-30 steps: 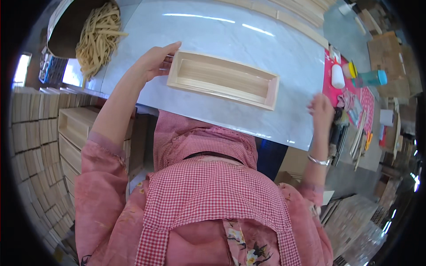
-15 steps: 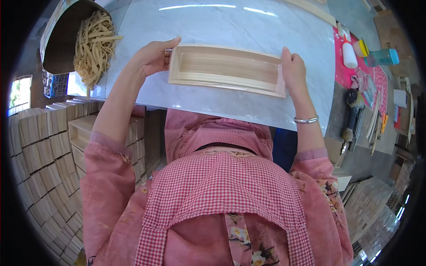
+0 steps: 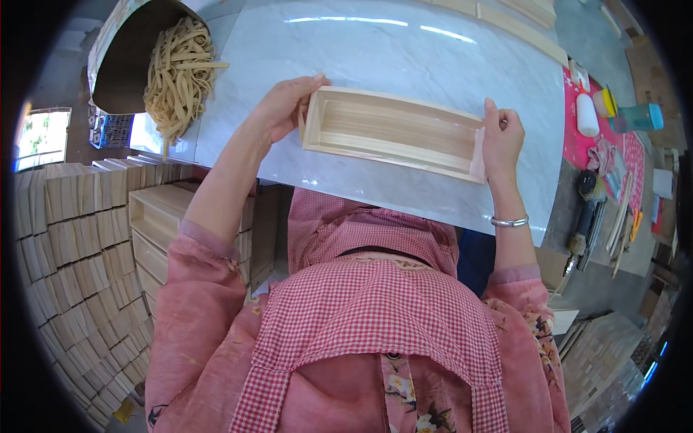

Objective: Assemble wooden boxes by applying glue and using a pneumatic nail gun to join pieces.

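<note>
A long, open-topped box of pale wood [image 3: 393, 133] lies over the marble-patterned tabletop, tilted slightly down to the right, its inside facing up. My left hand [image 3: 289, 105] grips its left end, thumb along the top rim and fingers bent behind the end wall. A thin tan strip [image 3: 302, 124] shows between those fingers and the box; I cannot tell whether it is a band or wood. At the right end my right hand [image 3: 503, 137] is closed on the wall, thumb up and fingers curled. Whether the box rests on the table or is slightly lifted, I cannot tell.
A heap of flat tan bands [image 3: 180, 76] spills from a tipped container [image 3: 119, 68] at the far left. Stacked wooden pieces [image 3: 68, 238] stand at lower left. On the right are a white bottle [image 3: 586, 115], a teal jar [image 3: 637, 117] and a dark tool [image 3: 583, 224].
The whole view has shifted, so the table, box and hands appear farther right and lower. Both hands keep hold of the box ends. The tan strip at the left end shows more plainly.
</note>
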{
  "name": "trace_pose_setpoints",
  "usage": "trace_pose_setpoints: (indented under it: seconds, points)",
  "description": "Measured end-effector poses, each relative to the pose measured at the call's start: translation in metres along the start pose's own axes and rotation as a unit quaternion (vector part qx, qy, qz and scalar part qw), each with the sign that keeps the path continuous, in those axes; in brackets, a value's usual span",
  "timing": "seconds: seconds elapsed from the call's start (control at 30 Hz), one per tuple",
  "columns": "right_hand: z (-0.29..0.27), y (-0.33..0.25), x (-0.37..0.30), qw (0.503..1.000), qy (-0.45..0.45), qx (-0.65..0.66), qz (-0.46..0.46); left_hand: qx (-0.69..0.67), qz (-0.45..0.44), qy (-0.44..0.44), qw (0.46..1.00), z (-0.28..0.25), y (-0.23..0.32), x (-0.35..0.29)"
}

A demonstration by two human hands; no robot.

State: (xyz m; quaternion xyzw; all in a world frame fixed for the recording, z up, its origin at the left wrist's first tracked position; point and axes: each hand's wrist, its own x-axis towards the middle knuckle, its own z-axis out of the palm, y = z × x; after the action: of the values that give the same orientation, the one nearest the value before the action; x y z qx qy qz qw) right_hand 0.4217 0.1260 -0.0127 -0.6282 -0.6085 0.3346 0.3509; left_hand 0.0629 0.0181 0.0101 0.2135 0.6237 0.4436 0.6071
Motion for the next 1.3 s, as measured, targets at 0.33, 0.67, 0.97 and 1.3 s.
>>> trace_pose_setpoints:
  seconds: [0.33, 0.67, 0.97, 1.3]
  points:
    - [-0.014, 0.005, -0.008, 0.998, -0.014, 0.041, 0.051, 0.458, 0.317, 0.227, 0.799, 0.028, -0.005, -0.009]
    - [-0.038, 0.013, -0.051, 0.987, -0.072, 0.094, 0.105, 0.659, 0.479, 0.031, 0.579, 0.207, -0.049, -0.041]
    - [-0.032, 0.021, -0.041, 0.995, -0.065, -0.015, -0.069, 0.598, 0.498, 0.059, 0.625, 0.207, -0.06, -0.027]
    - [-0.04, 0.006, 0.009, 0.937, -0.266, -0.079, -0.211, 0.352, 0.472, 0.254, 0.768, 0.173, -0.104, -0.098]
